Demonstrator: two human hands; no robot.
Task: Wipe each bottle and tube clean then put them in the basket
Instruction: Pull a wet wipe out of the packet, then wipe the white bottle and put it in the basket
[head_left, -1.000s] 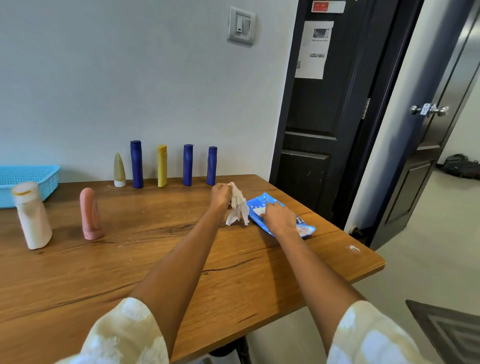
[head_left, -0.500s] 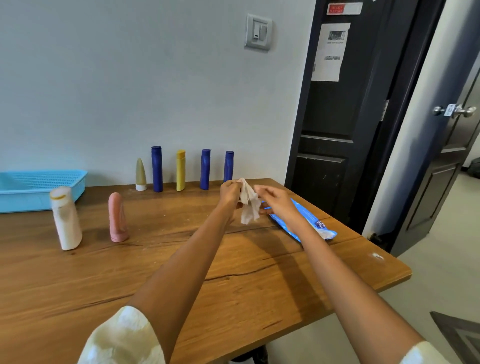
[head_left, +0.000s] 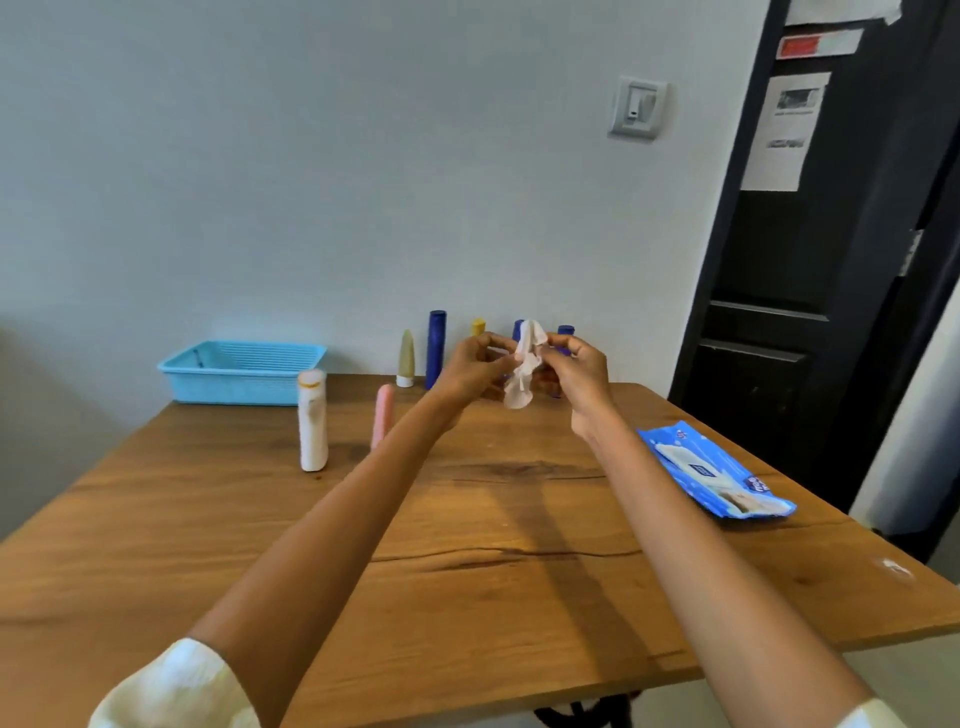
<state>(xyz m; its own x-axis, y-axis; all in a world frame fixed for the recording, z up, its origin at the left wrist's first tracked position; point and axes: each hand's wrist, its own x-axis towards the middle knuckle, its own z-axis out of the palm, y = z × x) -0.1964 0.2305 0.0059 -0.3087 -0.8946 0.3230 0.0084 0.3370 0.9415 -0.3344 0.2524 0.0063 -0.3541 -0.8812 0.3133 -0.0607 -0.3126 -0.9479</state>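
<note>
both hands (head_left: 524, 366) pinch wipe (head_left: 525, 366) between fingers (head_left: 560, 340).

Seven bottles and tubes (head_left: 312, 421) upright on table, blue basket (head_left: 240, 372) at back-left

Soft daylight is filling the room evenly, coming from my right, and nothing is looking dim. My arms are casting long, faint shadows across the wooden table (head_left: 519, 571). A mild sheen is showing on the blue wipes packet (head_left: 714, 475). The wide lens is bending the dark door (head_left: 831, 312) at the edge, and fine detail is smearing slightly.
</note>
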